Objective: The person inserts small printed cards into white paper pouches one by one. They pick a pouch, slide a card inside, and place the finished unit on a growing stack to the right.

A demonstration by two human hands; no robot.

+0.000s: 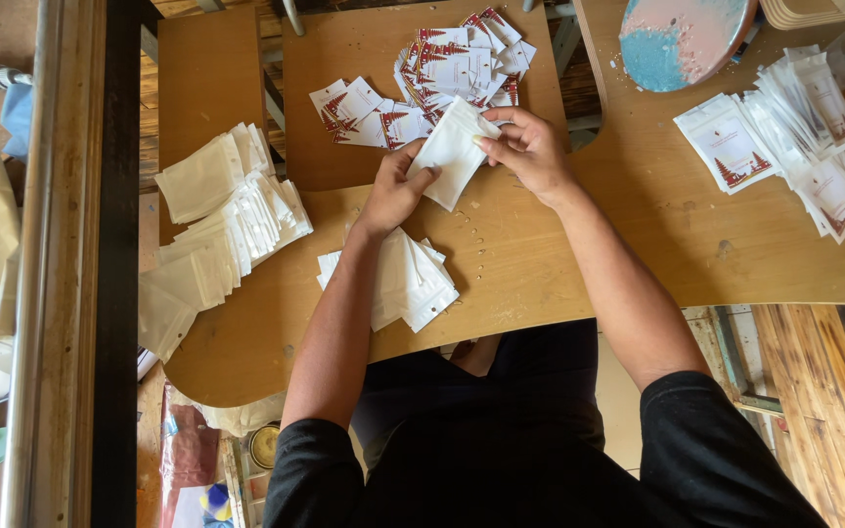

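Note:
Both hands hold one small white pouch (450, 149) just above the wooden table (638, 254). My left hand (395, 188) grips its lower left edge. My right hand (528, 145) pinches its upper right corner. Beyond the pouch lies a heap of small white cards with red tree prints (442, 73). Under my left forearm sits a small stack of white pouches (411, 282).
A long fanned pile of white pouches (217, 220) lies at the table's left. Printed pouches (784, 137) are piled at the right. A round pink and blue stool top (682, 37) stands at the back right. A metal and wood frame (61, 264) runs along the left.

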